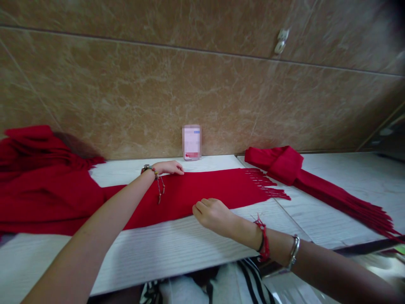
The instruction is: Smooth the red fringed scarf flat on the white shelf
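A long red scarf (202, 192) with a fringed end lies stretched flat across the white table (158, 253). My left hand (169, 167) rests on the scarf's far edge, fingers together and pressed flat on the cloth. My right hand (211, 213) sits at the near edge of the scarf, fingers curled under and pinching the cloth's border. Both wrists carry bracelets.
A heap of red scarves (41, 181) lies at the left end of the table. A folded red scarf (284, 162) with a long fringed tail lies on the right. A small blurred card (191, 142) leans against the brown marble wall (202, 93).
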Motion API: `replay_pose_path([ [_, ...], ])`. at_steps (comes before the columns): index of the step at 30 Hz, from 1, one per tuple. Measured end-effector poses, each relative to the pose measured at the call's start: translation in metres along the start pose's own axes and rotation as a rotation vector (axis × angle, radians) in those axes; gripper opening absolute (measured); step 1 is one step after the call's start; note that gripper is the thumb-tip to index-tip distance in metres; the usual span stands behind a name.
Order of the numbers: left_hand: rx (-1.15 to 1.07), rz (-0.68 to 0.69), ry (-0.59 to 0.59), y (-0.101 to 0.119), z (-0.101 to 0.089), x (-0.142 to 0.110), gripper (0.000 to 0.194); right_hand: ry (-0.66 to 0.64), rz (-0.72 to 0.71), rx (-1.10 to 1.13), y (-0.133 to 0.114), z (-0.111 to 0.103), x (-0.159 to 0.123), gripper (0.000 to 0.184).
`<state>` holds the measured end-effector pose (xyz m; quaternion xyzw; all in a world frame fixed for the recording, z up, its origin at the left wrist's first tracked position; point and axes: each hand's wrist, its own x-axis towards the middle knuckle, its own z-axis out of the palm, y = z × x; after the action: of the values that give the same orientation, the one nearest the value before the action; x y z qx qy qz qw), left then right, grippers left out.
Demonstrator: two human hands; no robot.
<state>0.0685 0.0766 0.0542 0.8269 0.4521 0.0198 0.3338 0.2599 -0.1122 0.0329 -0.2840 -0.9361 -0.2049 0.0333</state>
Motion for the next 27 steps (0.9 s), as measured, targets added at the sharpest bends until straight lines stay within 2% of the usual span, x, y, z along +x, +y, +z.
replay_pose_path([
  [6, -0.169, 0.029, 0.116, 0.008, -0.020, -0.014, 0.040, 0.038, 0.105, -0.014, 0.003, -0.015, 0.003, 0.016],
  [12, -0.587, 0.077, 0.249, 0.035, -0.052, -0.039, 0.034, 0.145, 0.228, 0.159, 0.013, -0.047, 0.017, 0.026],
  [15, -0.618, 0.090, 0.319, 0.057, -0.066, -0.036, 0.028, 0.243, 0.310, 0.291, 0.026, -0.057, 0.016, 0.032],
  [18, -0.602, 0.140, 0.332, 0.081, -0.073, -0.017, 0.027, 0.353, 0.401, 0.362, 0.044, -0.060, 0.002, 0.037],
  [20, -0.526, 0.167, 0.329, 0.096, -0.070, 0.002, 0.026, 0.366, 0.478, 0.366, 0.058, -0.059, -0.014, 0.040],
  [22, -0.382, 0.134, 0.340, 0.108, -0.058, 0.024, 0.024, 0.309, 0.564, 0.349, 0.070, -0.053, -0.033, 0.041],
  [25, -0.231, 0.045, 0.323, 0.117, -0.027, 0.056, 0.023, 0.142, 0.668, 0.299, 0.081, -0.034, -0.061, 0.043],
  [27, -0.183, 0.020, 0.301, 0.117, -0.002, 0.074, 0.021, 0.014, 0.685, 0.260, 0.084, -0.018, -0.076, 0.042],
])
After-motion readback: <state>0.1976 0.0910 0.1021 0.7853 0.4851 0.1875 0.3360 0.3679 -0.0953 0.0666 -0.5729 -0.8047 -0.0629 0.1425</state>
